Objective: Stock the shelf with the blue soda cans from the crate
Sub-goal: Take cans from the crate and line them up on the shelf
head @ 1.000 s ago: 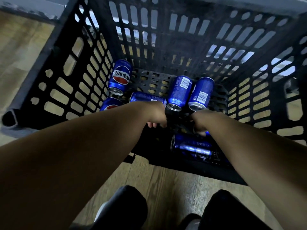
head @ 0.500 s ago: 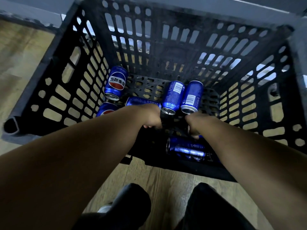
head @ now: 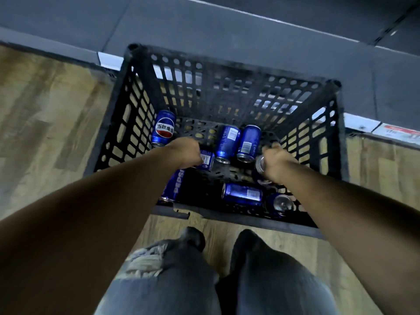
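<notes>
A black slatted crate stands on the wooden floor with several blue soda cans lying in its bottom. My left hand is inside the crate, closed on a blue can whose barcode end shows past my fingers. My right hand is closed on another blue can, its silver top facing left. Loose cans lie around: one with the round logo at the far left, two side by side in the middle, one near the front wall.
The dark base of a shelf unit runs across the top, just behind the crate, with a white price strip at the right. Wooden floor lies on both sides. My knees are just in front of the crate.
The view has pulled back and up, showing the whole crate. Both hands have risen inside it, each with a can now in its grip.
</notes>
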